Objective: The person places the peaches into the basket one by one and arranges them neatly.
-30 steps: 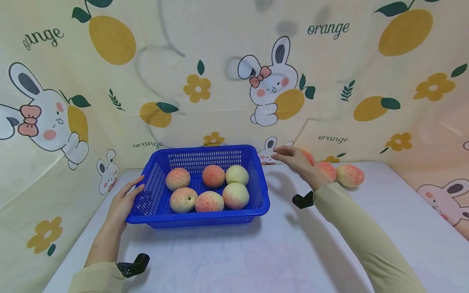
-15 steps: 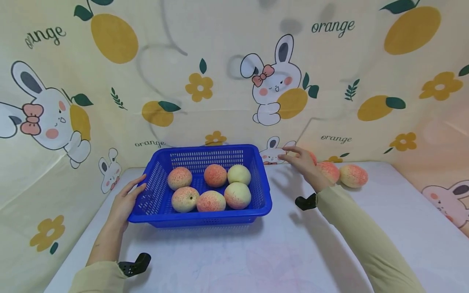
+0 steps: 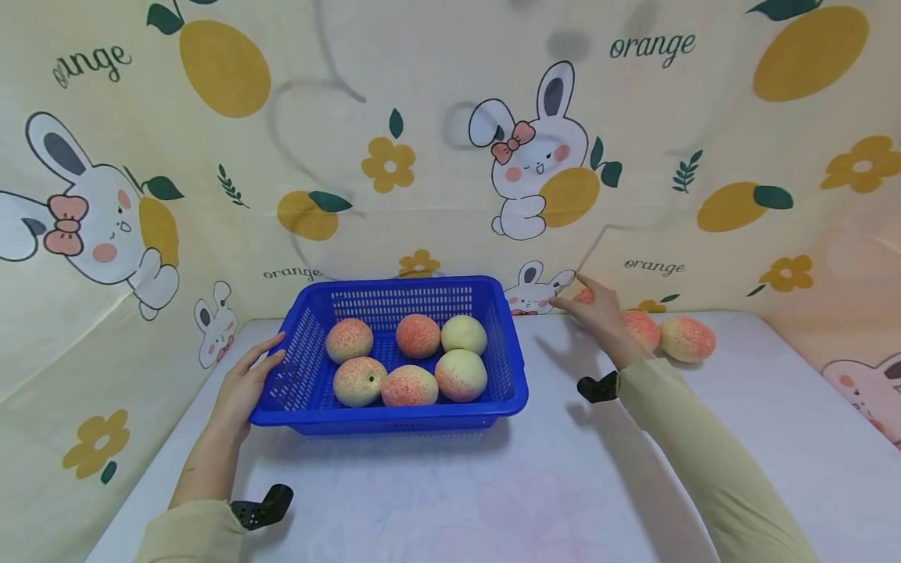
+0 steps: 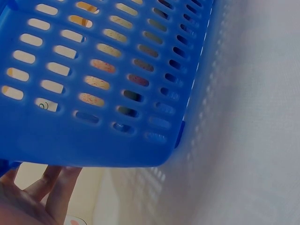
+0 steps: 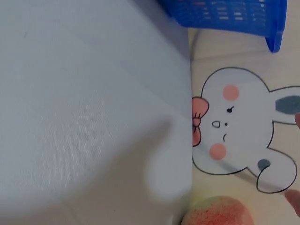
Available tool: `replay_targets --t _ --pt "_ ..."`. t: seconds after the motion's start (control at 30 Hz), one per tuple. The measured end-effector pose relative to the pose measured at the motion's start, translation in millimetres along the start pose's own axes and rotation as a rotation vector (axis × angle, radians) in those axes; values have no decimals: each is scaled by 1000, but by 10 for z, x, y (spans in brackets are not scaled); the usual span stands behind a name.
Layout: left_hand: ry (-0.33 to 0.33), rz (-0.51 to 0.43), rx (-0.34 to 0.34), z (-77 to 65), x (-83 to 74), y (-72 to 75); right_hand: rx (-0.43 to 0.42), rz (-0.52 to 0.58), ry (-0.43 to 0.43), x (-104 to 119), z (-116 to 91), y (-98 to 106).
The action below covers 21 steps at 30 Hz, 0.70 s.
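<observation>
My left hand [image 3: 242, 391] holds the left rim of a blue plastic basket [image 3: 394, 418], its fingers over the edge. In the left wrist view, the left fingers [image 4: 63, 190] show beyond the rim. Several peaches [image 3: 411, 385], speckled red and pale yellow, lie in the basket. My right hand [image 3: 594, 317] is at the table's back edge, thumb and fingers spread apart. A red peach [image 3: 584, 295] shows between them, partly hidden by the hand. In the right wrist view, that peach [image 5: 219, 213] lies at the bottom, with fingertips at the right edge; contact cannot be told.
Two more peaches, one red [image 3: 640, 328] and one paler [image 3: 688, 339], lie on the white table [image 3: 549, 485] right of my right hand. A printed cloth [image 3: 422, 141] with rabbits and oranges stands behind the table. Black wrist cameras sit on both sleeves.
The right hand has shifted slightly right and turned, with its thumb and fingers wider apart, showing more of the back peach between them. The left hand stays on the basket. The view has drifted slightly.
</observation>
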State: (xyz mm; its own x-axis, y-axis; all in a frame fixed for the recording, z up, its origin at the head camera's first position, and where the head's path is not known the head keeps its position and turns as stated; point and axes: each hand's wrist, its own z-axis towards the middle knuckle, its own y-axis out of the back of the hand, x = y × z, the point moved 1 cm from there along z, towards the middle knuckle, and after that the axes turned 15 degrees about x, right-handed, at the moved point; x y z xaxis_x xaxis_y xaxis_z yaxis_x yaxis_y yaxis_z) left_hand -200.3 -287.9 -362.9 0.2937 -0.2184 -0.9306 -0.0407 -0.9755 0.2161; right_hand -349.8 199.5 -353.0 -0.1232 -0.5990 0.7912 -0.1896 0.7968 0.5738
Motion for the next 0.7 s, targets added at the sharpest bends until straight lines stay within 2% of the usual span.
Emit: replay_targets --t 0.17,0.37,0.53,0.7 --pt "4 -3 0 -6 -8 -2 -10 -33 -35 -62 43 4" --pt "-11 0 -5 0 -5 -5 14 -29 -61 -112 37 22" --pt "-1 10 -5 -2 -1 -3 -26 5 -89 -120 51 9" --pt "-3 22 -2 -1 -2 0 -63 12 -73 -99 78 -2"
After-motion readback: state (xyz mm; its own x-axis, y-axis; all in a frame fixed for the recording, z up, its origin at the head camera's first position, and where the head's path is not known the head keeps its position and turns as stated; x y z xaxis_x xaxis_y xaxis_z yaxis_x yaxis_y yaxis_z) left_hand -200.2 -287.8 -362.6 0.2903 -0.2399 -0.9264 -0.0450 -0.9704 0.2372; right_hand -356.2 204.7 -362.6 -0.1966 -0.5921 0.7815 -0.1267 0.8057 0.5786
